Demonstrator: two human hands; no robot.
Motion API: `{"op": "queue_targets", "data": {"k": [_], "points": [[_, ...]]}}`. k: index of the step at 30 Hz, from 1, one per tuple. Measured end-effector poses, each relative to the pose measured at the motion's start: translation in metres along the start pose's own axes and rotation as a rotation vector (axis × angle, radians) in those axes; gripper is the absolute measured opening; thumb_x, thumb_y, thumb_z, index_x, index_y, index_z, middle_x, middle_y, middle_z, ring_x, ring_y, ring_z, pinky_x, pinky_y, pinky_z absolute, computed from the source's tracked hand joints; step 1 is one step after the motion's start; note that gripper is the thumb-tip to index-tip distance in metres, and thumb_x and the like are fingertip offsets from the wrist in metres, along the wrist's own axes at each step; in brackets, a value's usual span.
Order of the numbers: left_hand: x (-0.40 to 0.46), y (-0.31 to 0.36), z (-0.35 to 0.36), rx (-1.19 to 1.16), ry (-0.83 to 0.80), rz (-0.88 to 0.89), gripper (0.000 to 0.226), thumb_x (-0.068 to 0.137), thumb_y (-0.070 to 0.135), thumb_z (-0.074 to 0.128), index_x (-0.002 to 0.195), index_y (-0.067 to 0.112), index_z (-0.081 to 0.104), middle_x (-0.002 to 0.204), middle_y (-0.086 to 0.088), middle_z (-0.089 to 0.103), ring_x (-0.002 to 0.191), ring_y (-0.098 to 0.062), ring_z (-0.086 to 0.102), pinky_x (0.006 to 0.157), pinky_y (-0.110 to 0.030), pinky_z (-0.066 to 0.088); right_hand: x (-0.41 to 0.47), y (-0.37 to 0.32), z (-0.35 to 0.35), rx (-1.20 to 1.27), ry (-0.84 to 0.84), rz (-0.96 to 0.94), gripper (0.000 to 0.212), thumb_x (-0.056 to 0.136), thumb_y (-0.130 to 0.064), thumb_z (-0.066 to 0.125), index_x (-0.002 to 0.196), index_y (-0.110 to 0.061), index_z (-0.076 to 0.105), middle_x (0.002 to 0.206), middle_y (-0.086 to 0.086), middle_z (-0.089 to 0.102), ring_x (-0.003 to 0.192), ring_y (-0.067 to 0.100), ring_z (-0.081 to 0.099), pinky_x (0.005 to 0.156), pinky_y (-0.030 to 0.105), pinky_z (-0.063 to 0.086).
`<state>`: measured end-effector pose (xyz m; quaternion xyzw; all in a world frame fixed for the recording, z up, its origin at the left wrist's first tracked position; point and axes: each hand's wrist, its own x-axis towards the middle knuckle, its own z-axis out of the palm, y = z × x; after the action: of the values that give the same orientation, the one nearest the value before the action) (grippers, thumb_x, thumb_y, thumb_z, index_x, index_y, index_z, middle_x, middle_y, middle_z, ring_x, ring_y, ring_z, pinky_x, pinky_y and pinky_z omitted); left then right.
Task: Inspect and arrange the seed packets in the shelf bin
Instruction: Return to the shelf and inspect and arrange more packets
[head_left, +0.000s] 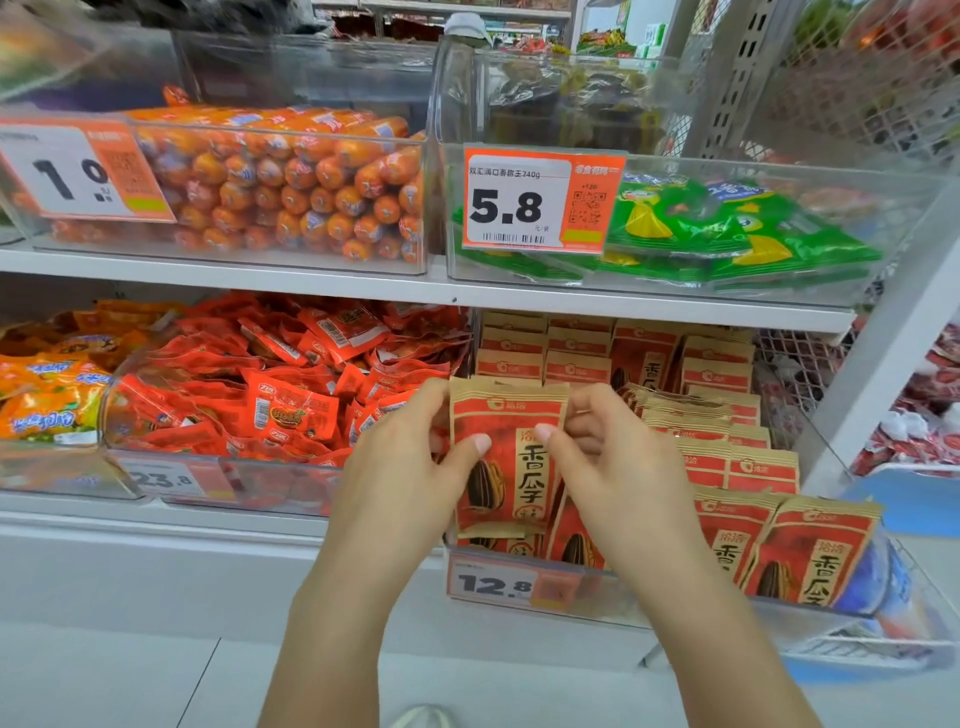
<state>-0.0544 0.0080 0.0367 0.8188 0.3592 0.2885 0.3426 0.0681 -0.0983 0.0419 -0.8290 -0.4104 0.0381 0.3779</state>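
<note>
1. Left hand and right hand pinch one red seed packet upright, thumbs on its front.
2. Packet sits over clear bin, 12.8 tag at 6 o'clock.
3. More seed packets stand at 3 o'clock.
4. Loose red snack packs at 9 o'clock.

On the upper shelf, orange sausages were stacked in a clear bin at the left end, with green packets in the bin toward the right end behind a 5.8 price tag. Below, red snack packets were heaped beside orange ones near the left edge.
</note>
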Motion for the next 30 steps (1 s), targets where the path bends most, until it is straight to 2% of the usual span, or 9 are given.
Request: {"op": "queue_targets", "data": {"k": [2, 4, 8, 11, 16, 23, 25, 28, 30], "points": [[0.002, 0.000, 0.003, 0.028, 0.004, -0.002, 0.022, 0.088, 0.027, 0.068, 0.107, 0.035, 0.062, 0.096, 0.016, 0.068, 0.095, -0.010, 0.060, 0.084, -0.039, 0.050, -0.001, -0.001, -0.001, -0.128, -0.029, 0.018, 0.019, 0.094, -0.043, 0.057, 0.109, -0.032, 0.054, 0.098, -0.015, 0.066, 0.093, 0.013, 0.063, 0.078, 0.036, 0.052], [0.004, -0.002, 0.008, 0.175, -0.025, 0.002, 0.025, 0.088, 0.030, 0.068, 0.113, 0.032, 0.063, 0.112, 0.013, 0.063, 0.109, -0.013, 0.050, 0.091, -0.031, 0.042, 0.000, 0.001, -0.002, -0.218, -0.084, 0.056, 0.022, 0.093, -0.045, 0.058, 0.109, -0.031, 0.057, 0.103, -0.010, 0.064, 0.095, 0.015, 0.061, 0.077, 0.033, 0.050], [0.007, -0.004, 0.014, 0.356, -0.130, -0.034, 0.045, 0.088, 0.030, 0.070, 0.130, 0.025, 0.056, 0.139, 0.009, 0.043, 0.126, -0.014, 0.036, 0.103, -0.029, 0.035, 0.000, 0.004, 0.001, -0.401, -0.163, 0.034, 0.031, 0.092, -0.045, 0.060, 0.111, -0.021, 0.065, 0.112, -0.004, 0.060, 0.112, 0.017, 0.052, 0.092, 0.030, 0.040], [0.006, 0.000, 0.014, 0.363, -0.083, 0.024, 0.064, 0.084, 0.021, 0.074, 0.139, 0.030, 0.042, 0.150, 0.009, 0.032, 0.138, -0.015, 0.028, 0.112, -0.031, 0.027, 0.002, 0.005, 0.000, -0.417, -0.170, 0.009, 0.030, 0.090, -0.045, 0.061, 0.109, -0.022, 0.068, 0.109, -0.005, 0.061, 0.111, 0.017, 0.051, 0.098, 0.030, 0.037], [0.005, 0.005, 0.023, 0.463, -0.053, 0.129, 0.024, 0.092, 0.024, 0.064, 0.116, 0.029, 0.065, 0.153, 0.013, 0.035, 0.139, -0.014, 0.029, 0.111, -0.034, 0.028, 0.007, 0.008, 0.001, -0.491, -0.205, -0.013, 0.033, 0.090, -0.046, 0.062, 0.118, -0.027, 0.066, 0.118, -0.004, 0.061, 0.118, 0.019, 0.049, 0.112, 0.035, 0.026], [0.013, 0.006, 0.030, 0.597, -0.086, 0.005, 0.031, 0.094, 0.033, 0.058, 0.125, 0.035, 0.061, 0.155, 0.011, 0.033, 0.143, -0.018, 0.025, 0.111, -0.037, 0.030, 0.005, 0.006, 0.017, -0.457, -0.150, -0.127, 0.053, 0.094, -0.032, 0.060, 0.142, -0.027, 0.039, 0.138, -0.001, 0.051, 0.134, 0.021, 0.040, 0.120, 0.038, 0.011], [0.013, 0.006, 0.033, 0.626, -0.085, 0.012, 0.039, 0.094, 0.031, 0.059, 0.132, 0.031, 0.056, 0.156, 0.005, 0.032, 0.144, -0.021, 0.024, 0.115, -0.038, 0.026, 0.001, 0.004, 0.010, -0.340, -0.073, -0.173, 0.045, 0.095, -0.038, 0.057, 0.137, -0.029, 0.046, 0.133, -0.004, 0.055, 0.128, 0.019, 0.047, 0.115, 0.037, 0.024], [0.005, 0.007, 0.035, 0.525, -0.020, 0.127, 0.055, 0.086, 0.023, 0.070, 0.137, 0.024, 0.049, 0.151, 0.001, 0.038, 0.142, -0.023, 0.029, 0.116, -0.038, 0.025, -0.011, 0.008, -0.014, -0.182, -0.030, -0.176, 0.022, 0.096, -0.042, 0.054, 0.114, -0.033, 0.061, 0.106, -0.015, 0.062, 0.097, 0.007, 0.061, 0.085, 0.030, 0.051], [-0.003, 0.015, 0.030, 0.368, 0.063, 0.245, 0.049, 0.083, 0.018, 0.074, 0.128, 0.024, 0.054, 0.129, 0.008, 0.053, 0.122, -0.017, 0.048, 0.098, -0.027, 0.037, -0.022, 0.022, -0.032, -0.214, -0.123, -0.160, 0.018, 0.095, -0.044, 0.052, 0.102, -0.033, 0.065, 0.090, -0.018, 0.063, 0.083, 0.004, 0.062, 0.075, 0.030, 0.053]]}}
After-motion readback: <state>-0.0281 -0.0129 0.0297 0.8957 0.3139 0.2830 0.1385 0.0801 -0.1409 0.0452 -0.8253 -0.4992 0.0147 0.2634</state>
